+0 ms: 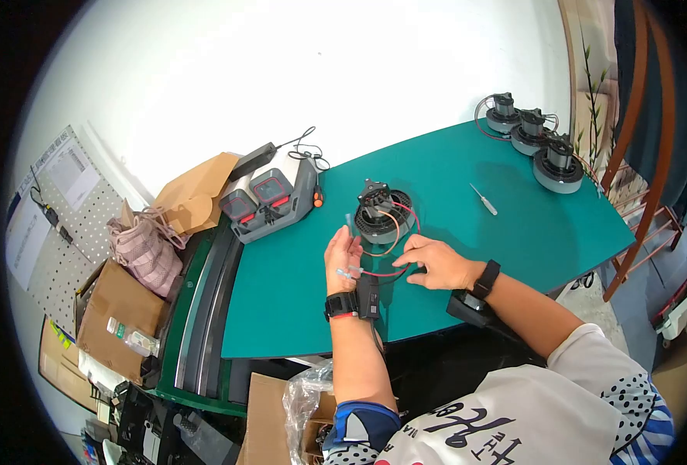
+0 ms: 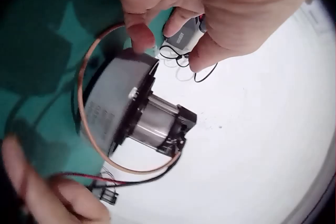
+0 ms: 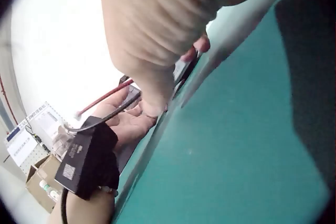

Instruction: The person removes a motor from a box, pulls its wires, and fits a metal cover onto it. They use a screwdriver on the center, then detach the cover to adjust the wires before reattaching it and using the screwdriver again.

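A blower motor (image 1: 380, 213) with a round, dark slotted base and a metal can sits on the green table ahead of my hands. My left hand (image 1: 343, 257) is at its near left side, fingers curled around the end of the motor's orange wire (image 2: 81, 85). A clear sleeve (image 1: 349, 221) shows at the left fingertips. My right hand (image 1: 440, 264) pinches the motor's red and black wires (image 1: 386, 273) between thumb and fingers. Their pale ends (image 1: 349, 272) reach over my left wrist. The right hand's grip is partly hidden in the right wrist view.
Three similar motors (image 1: 558, 165) stand in a row at the back right. A screwdriver (image 1: 484, 200) lies on the table (image 1: 452, 310). A grey case (image 1: 270, 198) with a black cable is at the left edge, beside cardboard (image 1: 196, 190). An open box (image 1: 270, 418) is below the near edge.
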The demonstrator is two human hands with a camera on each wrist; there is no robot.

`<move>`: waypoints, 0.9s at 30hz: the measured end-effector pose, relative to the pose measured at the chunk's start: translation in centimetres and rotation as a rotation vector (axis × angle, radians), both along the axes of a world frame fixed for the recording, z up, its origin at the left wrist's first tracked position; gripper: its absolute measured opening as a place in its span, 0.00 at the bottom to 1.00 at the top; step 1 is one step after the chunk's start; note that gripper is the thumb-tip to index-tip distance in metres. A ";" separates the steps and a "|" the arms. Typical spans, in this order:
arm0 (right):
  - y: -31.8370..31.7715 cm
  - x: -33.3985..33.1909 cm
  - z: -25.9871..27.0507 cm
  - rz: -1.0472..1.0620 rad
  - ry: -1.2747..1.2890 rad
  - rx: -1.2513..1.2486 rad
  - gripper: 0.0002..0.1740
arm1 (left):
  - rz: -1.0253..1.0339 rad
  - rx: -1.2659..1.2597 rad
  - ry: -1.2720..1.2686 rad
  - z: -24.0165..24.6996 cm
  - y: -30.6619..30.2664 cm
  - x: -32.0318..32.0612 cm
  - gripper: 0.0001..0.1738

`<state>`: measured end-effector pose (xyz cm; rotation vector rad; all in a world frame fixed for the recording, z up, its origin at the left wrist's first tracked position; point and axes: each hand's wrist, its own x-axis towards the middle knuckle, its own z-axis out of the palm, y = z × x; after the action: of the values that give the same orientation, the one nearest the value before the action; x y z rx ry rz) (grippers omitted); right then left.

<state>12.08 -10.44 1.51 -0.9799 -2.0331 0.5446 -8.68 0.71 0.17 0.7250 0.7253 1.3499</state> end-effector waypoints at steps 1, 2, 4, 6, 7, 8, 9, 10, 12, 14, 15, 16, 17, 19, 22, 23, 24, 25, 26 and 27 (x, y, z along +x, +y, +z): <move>0.3 0.1 -0.2 -0.002 0.001 -0.003 0.12 | 0.049 0.007 0.066 0.3 -0.2 0.2 0.30; 0.8 0.2 -0.5 0.001 0.028 0.097 0.10 | 0.046 0.003 0.068 0.5 -0.6 0.5 0.30; 0.5 -0.1 0.0 -0.047 0.180 0.210 0.08 | 0.080 0.061 0.191 0.5 -1.3 1.4 0.24; 0.3 -0.1 0.8 -0.157 0.259 0.163 0.09 | 0.073 0.048 0.223 0.9 -1.4 1.0 0.22; 0.3 0.0 0.9 -0.262 0.338 0.119 0.10 | 0.071 0.038 0.254 1.1 -1.6 0.9 0.20; 0.4 0.1 0.9 -0.304 0.382 0.126 0.13 | 0.122 0.118 0.241 1.2 -2.0 0.8 0.17; 0.2 0.1 1.0 -0.307 0.384 0.124 0.13 | 0.118 0.116 0.244 1.9 -2.6 1.0 0.17; 0.0 0.0 1.3 -0.304 0.425 0.064 0.13 | 0.200 0.253 0.219 2.5 -3.0 1.3 0.16; 0.0 -0.3 1.1 -0.295 0.470 0.004 0.12 | 0.260 0.365 0.102 3.8 -4.0 1.9 0.15; 0.3 -0.4 0.5 -0.226 0.304 0.159 0.13 | 0.139 0.386 0.025 3.5 -3.9 1.4 0.15; 0.3 -0.4 0.8 -0.218 0.305 0.163 0.13 | 0.014 0.399 -0.055 3.5 -3.9 1.2 0.15; 0.0 -0.4 1.0 -0.211 0.314 0.091 0.13 | -0.006 0.410 -0.070 3.4 -3.9 1.2 0.16; -0.2 -0.3 1.1 -0.205 0.321 0.017 0.13 | 0.000 0.408 -0.071 3.4 -3.9 1.1 0.16; 0.0 -0.3 0.9 -0.203 0.311 0.032 0.13 | -0.049 0.432 -0.105 3.3 -3.9 1.1 0.16; 0.2 -0.3 0.6 -0.197 0.290 0.053 0.13 | -0.068 0.438 -0.068 3.4 -4.1 1.1 0.15; 0.2 -0.3 0.6 -0.194 0.276 0.057 0.13 | -0.067 0.438 -0.068 3.3 -4.0 1.2 0.15; 0.1 -0.3 0.7 -0.194 0.277 0.056 0.13 | -0.067 0.445 -0.056 3.2 -4.0 1.2 0.14; -0.1 -0.4 1.0 -0.187 0.316 0.019 0.13 | -0.067 0.451 -0.045 3.1 -3.9 1.2 0.13; -0.3 -0.4 1.1 -0.182 0.357 -0.021 0.14 | -0.070 0.445 -0.042 2.9 -3.8 1.2 0.13; -0.4 -0.4 1.1 -0.183 0.359 -0.023 0.14 | -0.063 0.446 -0.011 2.9 -3.7 1.2 0.12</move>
<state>11.67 -10.80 2.66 -0.9906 -1.6062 0.5992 -7.50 -3.02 3.03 1.0820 0.3884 1.4732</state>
